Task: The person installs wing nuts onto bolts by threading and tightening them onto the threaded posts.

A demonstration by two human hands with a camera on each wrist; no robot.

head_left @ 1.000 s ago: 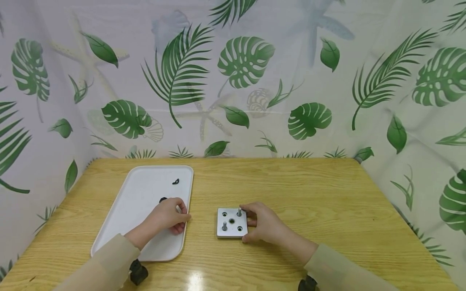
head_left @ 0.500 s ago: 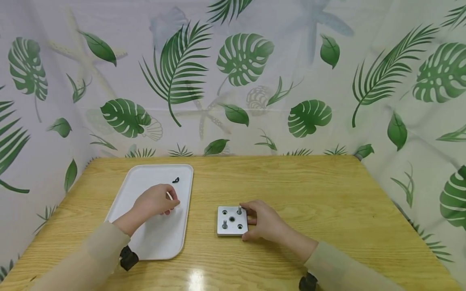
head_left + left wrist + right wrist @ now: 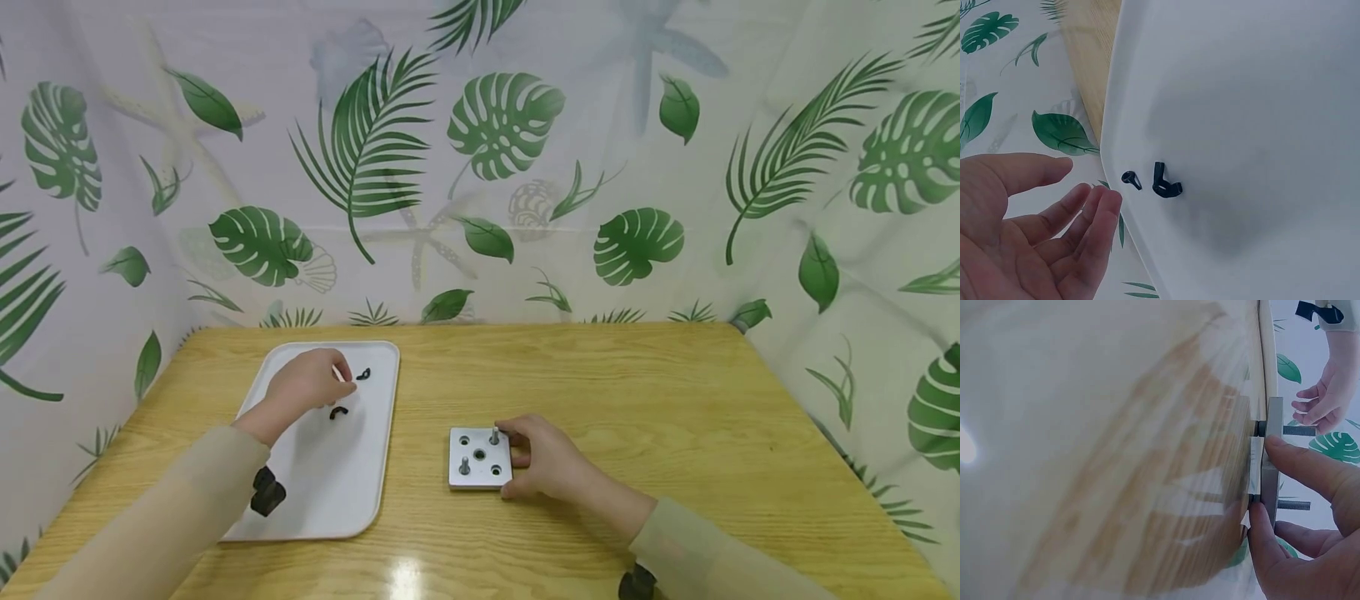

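Observation:
My left hand [image 3: 311, 383] hovers over the white tray [image 3: 315, 500], thumb and fingers apart and nothing between them. Two black wing nuts lie on the tray: the far wing nut [image 3: 363, 374] just right of my fingertips, the near wing nut [image 3: 339, 412] just below them. In the left wrist view, a larger-looking wing nut [image 3: 1165, 181] and a smaller-looking wing nut [image 3: 1130, 179] sit beyond the fingertips. My right hand [image 3: 547, 462] grips the right edge of a square metal plate [image 3: 480, 479]. Two threaded bolts [image 3: 1294, 505] stand up from it, at opposite corners; other holes show.
The plate is on the wooden table [image 3: 637, 383], right of the tray, whose raised rim borders it. A leaf-patterned cloth [image 3: 555, 275] hangs behind the table and along both sides. Dark wrist mounts [image 3: 267, 492] sit under both sleeves.
My left hand has moved from the tray's right edge, leftward and farther back, fingers spreading a little. The near wing nut now shows fully. My right hand and the plate stay in place.

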